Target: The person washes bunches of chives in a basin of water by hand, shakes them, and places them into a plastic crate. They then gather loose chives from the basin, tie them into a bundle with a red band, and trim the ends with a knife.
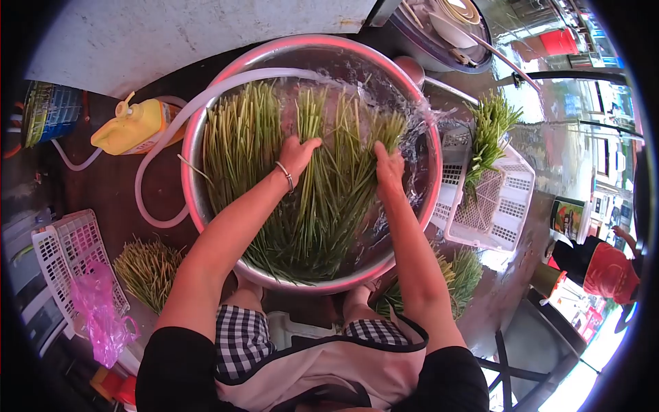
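A large round metal basin (312,283) stands in front of me, filled with water and bunches of long green chive-like stalks (240,137). My left hand (296,155), with a bracelet at the wrist, is closed around one bunch in the middle. At the basin's right side my right hand (390,166) grips another bunch (391,130), its tips toward the far rim. Water splashes beside that bunch. A pale hose (226,84) lies over the far left rim, its end near the water.
On the right, a white plastic basket (504,206) holds more stalks. Further bunches (147,271) lie on the floor on both sides. A yellow jug (134,127) and a crate with a pink bag (101,309) are left. Another person (607,271) is far right.
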A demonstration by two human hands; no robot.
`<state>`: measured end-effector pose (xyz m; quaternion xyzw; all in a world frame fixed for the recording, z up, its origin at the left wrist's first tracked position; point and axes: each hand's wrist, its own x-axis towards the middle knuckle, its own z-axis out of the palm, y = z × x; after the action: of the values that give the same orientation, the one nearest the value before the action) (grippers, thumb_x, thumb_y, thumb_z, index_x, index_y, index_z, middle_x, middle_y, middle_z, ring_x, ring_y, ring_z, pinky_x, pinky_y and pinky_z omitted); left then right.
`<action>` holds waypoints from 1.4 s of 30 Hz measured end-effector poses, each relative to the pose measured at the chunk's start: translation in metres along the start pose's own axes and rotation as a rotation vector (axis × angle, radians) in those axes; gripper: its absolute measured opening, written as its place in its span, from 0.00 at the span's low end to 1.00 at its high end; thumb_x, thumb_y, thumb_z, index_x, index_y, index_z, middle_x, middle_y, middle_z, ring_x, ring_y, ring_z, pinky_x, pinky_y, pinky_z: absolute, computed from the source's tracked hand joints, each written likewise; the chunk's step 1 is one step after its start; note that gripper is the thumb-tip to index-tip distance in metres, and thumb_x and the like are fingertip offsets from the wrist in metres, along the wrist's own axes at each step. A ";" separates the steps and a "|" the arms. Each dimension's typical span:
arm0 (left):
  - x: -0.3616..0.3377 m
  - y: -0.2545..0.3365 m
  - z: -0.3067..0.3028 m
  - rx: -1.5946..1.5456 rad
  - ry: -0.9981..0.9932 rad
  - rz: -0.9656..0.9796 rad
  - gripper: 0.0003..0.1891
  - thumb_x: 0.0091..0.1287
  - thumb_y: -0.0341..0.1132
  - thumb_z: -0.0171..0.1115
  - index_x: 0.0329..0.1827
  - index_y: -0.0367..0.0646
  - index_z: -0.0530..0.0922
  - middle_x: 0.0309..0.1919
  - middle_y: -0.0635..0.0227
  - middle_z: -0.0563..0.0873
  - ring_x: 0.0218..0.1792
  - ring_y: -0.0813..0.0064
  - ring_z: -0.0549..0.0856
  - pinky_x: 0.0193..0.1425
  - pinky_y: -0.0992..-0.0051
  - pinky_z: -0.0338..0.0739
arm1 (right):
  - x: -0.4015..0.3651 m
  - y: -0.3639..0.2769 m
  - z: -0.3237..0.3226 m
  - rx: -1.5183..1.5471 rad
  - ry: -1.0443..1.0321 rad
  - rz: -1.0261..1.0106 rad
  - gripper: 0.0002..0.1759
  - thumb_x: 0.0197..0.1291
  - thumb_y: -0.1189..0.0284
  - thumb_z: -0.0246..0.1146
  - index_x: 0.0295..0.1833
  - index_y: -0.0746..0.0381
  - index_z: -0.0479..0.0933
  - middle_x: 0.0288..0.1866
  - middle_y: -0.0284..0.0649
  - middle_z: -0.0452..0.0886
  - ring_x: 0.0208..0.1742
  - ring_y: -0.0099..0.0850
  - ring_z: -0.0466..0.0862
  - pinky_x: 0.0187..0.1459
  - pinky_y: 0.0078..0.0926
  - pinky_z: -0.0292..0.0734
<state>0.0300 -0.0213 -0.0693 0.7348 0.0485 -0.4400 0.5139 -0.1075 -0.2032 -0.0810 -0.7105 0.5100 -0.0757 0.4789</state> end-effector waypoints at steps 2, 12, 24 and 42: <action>-0.012 0.006 -0.007 -0.015 -0.093 0.042 0.20 0.59 0.42 0.71 0.45 0.34 0.78 0.45 0.64 0.81 0.46 0.73 0.78 0.54 0.71 0.71 | -0.010 0.001 0.004 0.354 -0.187 -0.137 0.20 0.65 0.68 0.65 0.59 0.67 0.77 0.48 0.40 0.84 0.45 0.28 0.82 0.46 0.30 0.78; -0.006 -0.026 -0.035 -0.534 -0.123 0.012 0.20 0.69 0.42 0.58 0.59 0.42 0.76 0.55 0.71 0.79 0.60 0.74 0.74 0.69 0.69 0.62 | -0.011 -0.005 -0.027 0.683 -0.400 0.237 0.15 0.62 0.75 0.61 0.54 0.66 0.80 0.44 0.40 0.85 0.43 0.26 0.83 0.44 0.31 0.80; -0.018 0.010 -0.012 -0.487 -0.412 0.100 0.23 0.65 0.33 0.71 0.62 0.39 0.77 0.53 0.69 0.85 0.53 0.75 0.83 0.60 0.68 0.78 | -0.022 -0.012 0.010 0.867 -0.739 0.239 0.46 0.52 0.69 0.77 0.73 0.64 0.62 0.63 0.44 0.78 0.61 0.39 0.80 0.60 0.41 0.80; 0.014 0.029 0.001 -0.117 -0.237 0.300 0.29 0.65 0.40 0.72 0.64 0.34 0.72 0.58 0.62 0.81 0.58 0.68 0.81 0.64 0.65 0.75 | 0.017 -0.011 -0.004 0.285 -0.332 -0.172 0.27 0.74 0.53 0.55 0.63 0.65 0.77 0.54 0.40 0.85 0.53 0.32 0.83 0.57 0.31 0.75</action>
<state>0.0533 -0.0413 -0.0585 0.6457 -0.0967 -0.4383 0.6178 -0.0942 -0.2186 -0.0770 -0.6792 0.3459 -0.0696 0.6436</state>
